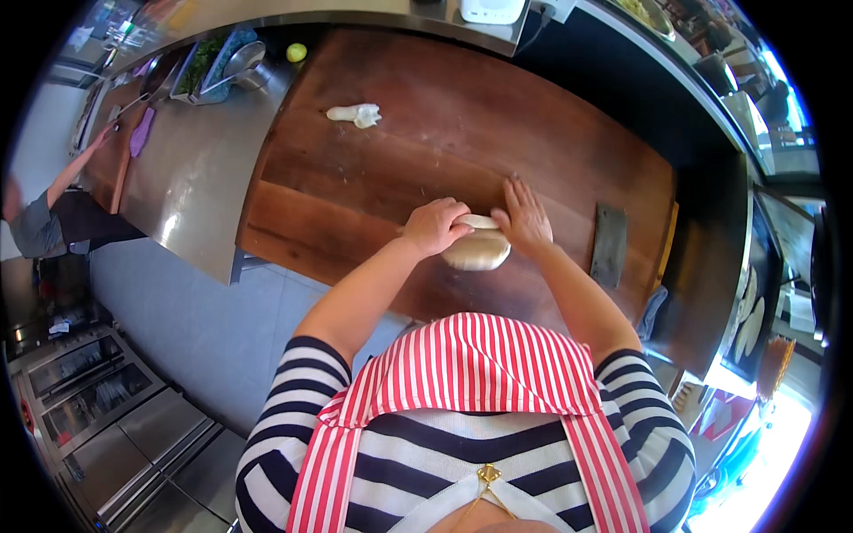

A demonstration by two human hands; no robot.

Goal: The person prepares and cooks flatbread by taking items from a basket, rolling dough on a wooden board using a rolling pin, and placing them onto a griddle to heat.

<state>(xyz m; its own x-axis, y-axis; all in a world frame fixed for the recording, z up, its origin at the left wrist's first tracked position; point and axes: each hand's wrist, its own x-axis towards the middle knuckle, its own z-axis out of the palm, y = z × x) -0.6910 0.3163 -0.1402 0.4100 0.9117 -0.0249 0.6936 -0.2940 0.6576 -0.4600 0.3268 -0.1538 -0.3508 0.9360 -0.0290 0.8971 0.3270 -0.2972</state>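
A rounded, flattened piece of pale dough lies on the brown wooden board before me. Along its far edge runs a narrow pale roll; whether it is a rolling pin or dough I cannot tell. My left hand curls its fingers over the roll's left part, thumb on the near side. Flat and palm down, my right hand has its fingers stretched away from me and its thumb at the roll's right end.
An irregular whitish piece lies at the board's far left, a grey rectangular plate at its right. Beyond the steel counter's left side, a co-worker's arm reaches out. A yellow-green fruit and a tub of greens stand farther back.
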